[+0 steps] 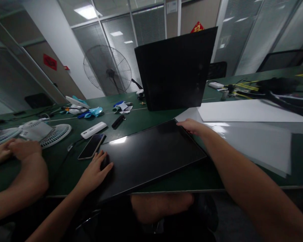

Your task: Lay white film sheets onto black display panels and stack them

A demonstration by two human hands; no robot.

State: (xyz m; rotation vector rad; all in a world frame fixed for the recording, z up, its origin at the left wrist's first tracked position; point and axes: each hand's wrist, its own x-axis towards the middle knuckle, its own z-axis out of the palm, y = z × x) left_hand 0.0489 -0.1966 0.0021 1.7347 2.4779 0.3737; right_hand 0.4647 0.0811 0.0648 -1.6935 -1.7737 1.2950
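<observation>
A black flat-screen panel (151, 153) lies face up and slantwise on the green table, its near left corner reaching past the front edge. My right hand (190, 126) grips its far right corner, with the fingers closed on the rim. At the left edge, my left hand (97, 169) rests with its fingers spread and the thumb on the glossy surface. Just beyond that hand is a smartphone (92, 146). Behind the panel, a large black box-like piece (176, 70) stands upright; I cannot tell its kind.
White sheets (249, 112) and a clear plastic sheet (257, 144) lie to the right. A white power bank (94, 130) and a small black object (118, 121) are at the left. Another person's hands (21, 148) are beside white fan parts (40, 132). Cables (280, 101) lie far right.
</observation>
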